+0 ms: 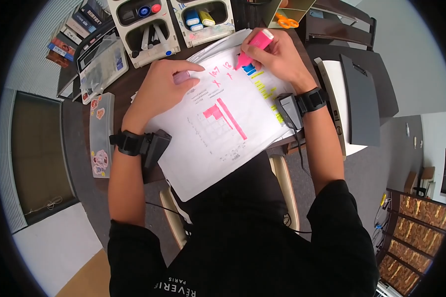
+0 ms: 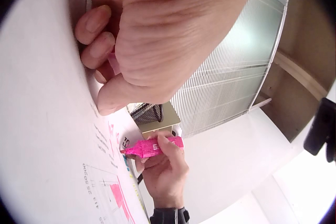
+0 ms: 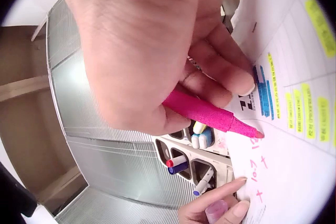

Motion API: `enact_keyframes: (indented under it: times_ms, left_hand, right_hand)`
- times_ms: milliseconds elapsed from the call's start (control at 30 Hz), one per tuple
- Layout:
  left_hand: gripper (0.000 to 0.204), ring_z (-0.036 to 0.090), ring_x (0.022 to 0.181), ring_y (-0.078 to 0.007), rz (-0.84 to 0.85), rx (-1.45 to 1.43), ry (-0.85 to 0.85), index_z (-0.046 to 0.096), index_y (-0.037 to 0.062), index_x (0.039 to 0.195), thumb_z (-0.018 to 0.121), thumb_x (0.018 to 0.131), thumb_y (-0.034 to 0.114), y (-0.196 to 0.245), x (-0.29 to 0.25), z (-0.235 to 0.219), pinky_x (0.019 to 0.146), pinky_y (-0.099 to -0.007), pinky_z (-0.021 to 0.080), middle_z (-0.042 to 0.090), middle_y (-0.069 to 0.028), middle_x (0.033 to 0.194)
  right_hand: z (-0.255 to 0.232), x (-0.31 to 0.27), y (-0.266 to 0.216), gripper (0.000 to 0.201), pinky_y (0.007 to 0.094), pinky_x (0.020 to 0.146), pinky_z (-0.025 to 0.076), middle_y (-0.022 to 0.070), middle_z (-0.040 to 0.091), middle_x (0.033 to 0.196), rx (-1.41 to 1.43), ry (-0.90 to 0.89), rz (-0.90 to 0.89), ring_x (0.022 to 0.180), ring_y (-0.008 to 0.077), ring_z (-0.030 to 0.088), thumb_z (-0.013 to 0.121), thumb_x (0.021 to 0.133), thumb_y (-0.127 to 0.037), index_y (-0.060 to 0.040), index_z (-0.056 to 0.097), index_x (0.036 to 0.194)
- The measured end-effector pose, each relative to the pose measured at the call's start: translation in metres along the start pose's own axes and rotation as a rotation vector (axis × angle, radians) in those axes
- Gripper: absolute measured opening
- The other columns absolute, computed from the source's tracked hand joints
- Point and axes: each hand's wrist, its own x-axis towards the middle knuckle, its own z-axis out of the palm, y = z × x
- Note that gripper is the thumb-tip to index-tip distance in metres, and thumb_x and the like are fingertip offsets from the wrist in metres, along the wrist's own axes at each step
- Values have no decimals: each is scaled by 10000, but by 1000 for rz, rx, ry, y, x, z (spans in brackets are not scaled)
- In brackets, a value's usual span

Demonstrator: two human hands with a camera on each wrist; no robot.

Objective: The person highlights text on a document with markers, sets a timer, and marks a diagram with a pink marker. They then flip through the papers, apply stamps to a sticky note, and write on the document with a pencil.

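My right hand grips a pink highlighter, its uncapped tip at the paper beside handwritten pink figures. In the right wrist view the highlighter slants out between thumb and fingers, near blue and yellow marked text. My left hand rests on the sheet's upper left, curled around a translucent pink cap; the cap also shows in the right wrist view. Lower on the page is a printed chart with pink bars.
White organizers with pens and markers stand beyond the paper. Orange scissors are in a holder at the back right. A clear case with stickers lies at the left, a black and white device at the right.
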Motion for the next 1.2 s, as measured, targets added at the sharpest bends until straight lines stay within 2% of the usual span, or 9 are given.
enact_keyframes:
  times_ms: [433,500,533,600,700,767,900,1033,1200]
  left_hand:
    - [247,677,804,-216,-9,0,-9,738,20,1068,731,826,67,-1,2,-1,803,-307,536,742,-159,958]
    - [251,665,832,-169,-16,11,-15,744,26,1079,738,830,58,-1,2,-2,810,-282,526,749,-127,986]
    - [256,652,860,-122,-27,21,-20,749,31,1090,746,835,48,0,1,-2,818,-257,516,757,-96,1015]
    - [255,659,877,-125,-80,44,-49,749,32,1091,745,836,48,7,1,-4,831,-258,517,756,-94,1017]
    - [253,663,888,-132,-106,30,-53,749,32,1091,740,838,46,4,1,-2,842,-262,517,754,-90,1012]
    - [253,661,882,-134,-79,-7,-34,748,32,1091,737,839,44,0,2,-3,839,-266,516,753,-88,1005]
    - [251,660,864,-154,-25,39,-44,742,23,1087,736,837,40,-6,1,-5,827,-286,515,745,-115,991]
    - [242,664,856,-177,11,42,-33,738,18,1073,740,833,45,-10,1,-2,809,-295,516,739,-139,985]
    - [229,530,719,-117,38,33,-18,743,27,1064,742,836,57,-11,0,-3,676,-270,455,654,-71,813]
  right_hand:
    - [1,-5,-11,116,233,560,452,28,656,742,77,-197,-22,628,81,580,698,876,-109,6,680,876]
    - [-4,0,-3,116,234,552,447,32,661,749,-70,12,-61,606,79,571,692,870,-118,-3,690,882]
    - [-9,0,-3,116,234,552,447,32,661,749,-68,13,-58,606,79,571,692,870,-118,-3,690,882]
    - [-20,-2,-7,113,248,538,447,51,669,745,-11,174,-67,574,96,571,668,873,-102,8,692,885]
    - [-24,-1,-7,122,258,527,449,75,676,735,135,208,-106,548,112,575,646,879,-90,24,689,883]
    - [-22,-3,-8,130,256,526,455,92,681,738,171,201,-116,550,123,590,644,898,-81,42,684,906]
    - [-15,-13,-6,131,266,538,482,107,699,794,218,-19,21,574,130,616,637,952,-78,45,678,976]
    - [-7,-20,-3,105,277,566,509,108,705,845,305,-53,-24,626,126,634,646,955,-45,42,672,1007]
    - [-5,-20,0,106,274,580,516,95,704,864,225,-11,-4,632,121,636,645,960,-50,43,669,1005]
